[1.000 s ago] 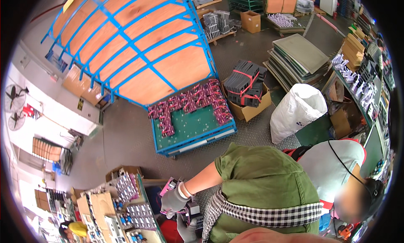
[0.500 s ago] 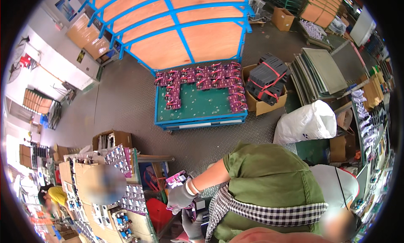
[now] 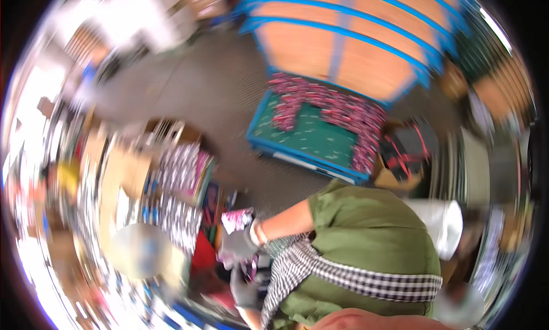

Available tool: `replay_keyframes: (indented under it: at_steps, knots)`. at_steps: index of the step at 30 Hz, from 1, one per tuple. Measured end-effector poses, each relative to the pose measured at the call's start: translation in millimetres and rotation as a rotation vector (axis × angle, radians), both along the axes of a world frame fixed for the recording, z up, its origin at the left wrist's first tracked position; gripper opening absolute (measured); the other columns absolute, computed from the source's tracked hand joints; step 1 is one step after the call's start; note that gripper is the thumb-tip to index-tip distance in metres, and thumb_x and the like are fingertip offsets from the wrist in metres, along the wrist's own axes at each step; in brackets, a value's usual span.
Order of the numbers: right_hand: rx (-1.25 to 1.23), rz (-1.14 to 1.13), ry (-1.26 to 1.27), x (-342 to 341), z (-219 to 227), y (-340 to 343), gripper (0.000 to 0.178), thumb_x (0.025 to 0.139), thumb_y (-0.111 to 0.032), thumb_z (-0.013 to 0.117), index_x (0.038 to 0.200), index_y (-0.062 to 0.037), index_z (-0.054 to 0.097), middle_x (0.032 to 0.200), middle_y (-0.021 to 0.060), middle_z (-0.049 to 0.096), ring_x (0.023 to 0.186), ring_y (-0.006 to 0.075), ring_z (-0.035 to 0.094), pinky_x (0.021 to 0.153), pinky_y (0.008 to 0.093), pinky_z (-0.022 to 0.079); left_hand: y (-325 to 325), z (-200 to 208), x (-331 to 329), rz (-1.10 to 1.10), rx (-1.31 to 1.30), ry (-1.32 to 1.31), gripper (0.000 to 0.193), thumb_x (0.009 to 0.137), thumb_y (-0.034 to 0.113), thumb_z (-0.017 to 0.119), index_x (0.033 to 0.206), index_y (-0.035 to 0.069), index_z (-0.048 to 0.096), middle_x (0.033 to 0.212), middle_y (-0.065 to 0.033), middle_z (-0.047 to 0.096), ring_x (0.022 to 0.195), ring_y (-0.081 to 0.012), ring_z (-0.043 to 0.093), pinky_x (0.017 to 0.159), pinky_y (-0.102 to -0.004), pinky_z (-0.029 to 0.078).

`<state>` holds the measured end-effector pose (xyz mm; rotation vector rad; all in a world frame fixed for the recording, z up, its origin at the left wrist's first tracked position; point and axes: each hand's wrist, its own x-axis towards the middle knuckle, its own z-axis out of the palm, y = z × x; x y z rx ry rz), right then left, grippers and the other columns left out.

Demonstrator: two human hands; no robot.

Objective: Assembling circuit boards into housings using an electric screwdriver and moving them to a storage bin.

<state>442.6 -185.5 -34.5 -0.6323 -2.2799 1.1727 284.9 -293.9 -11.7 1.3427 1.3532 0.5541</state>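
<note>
My right hand (image 3: 239, 244), in a grey glove, reaches leftward from the green sleeve. Its fingers are closed on a purple circuit board (image 3: 237, 219), which sticks out beyond the hand. Nearer the lower edge is my left hand (image 3: 243, 291), also gloved in grey. Its fingers are bent round another purple piece (image 3: 250, 267), seemingly a circuit board, just below the right hand. Blur and the gloves hide much of what both hands hold. A black-and-white checked apron band crosses the green shirt.
A low blue-framed cart (image 3: 311, 167) with a green top bears rows of purple circuit boards (image 3: 337, 104). Beside it stands a carton (image 3: 394, 175) with black parts. Left of my hands, a bench holds board stacks (image 3: 178, 221). A red thing (image 3: 204, 253) and a white sack (image 3: 449, 227) are near.
The whole view has swung and blurred; the cart now sits further right and tilted. Both hands stay close together, the right one still on its board.
</note>
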Motion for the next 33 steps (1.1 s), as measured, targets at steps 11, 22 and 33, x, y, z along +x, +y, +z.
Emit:
replay_keyframes:
  at_steps: [11,22,33]
  knots:
    - [-0.168,-0.848,0.110,42,50,-190,0.021,0.092,-0.019,0.055,0.083,0.0003,0.060,0.074,0.0046,0.061,0.072,0.0087,0.054,0.069,0.0265,0.045,-61,31,-84,-0.447,0.574,0.380,0.091,0.054,0.036,0.082,0.133,0.011,0.046,0.116,-0.0178,0.056,0.110,-0.0389,0.050,0.098,-0.0454,0.038]
    - [-0.364,-0.903,-0.110,-252,151,-202,0.026,0.092,-0.020,0.055,0.081,0.0022,0.060,0.072,0.0015,0.059,0.068,0.0079,0.051,0.064,0.0243,0.043,68,21,-414,0.445,0.840,0.632,0.098,0.055,0.038,0.085,0.138,0.012,0.039,0.117,-0.0166,0.053,0.111,-0.0356,0.047,0.099,-0.0456,0.032]
    - [-0.257,-0.782,0.032,-270,191,-76,0.023,0.089,-0.014,0.055,0.076,0.0036,0.060,0.067,0.0048,0.060,0.061,0.0094,0.054,0.057,0.0243,0.043,192,-72,-440,0.048,0.485,0.897,0.104,0.053,0.056,0.081,0.141,0.018,0.041,0.125,-0.0128,0.052,0.116,-0.0334,0.046,0.104,-0.0455,0.027]
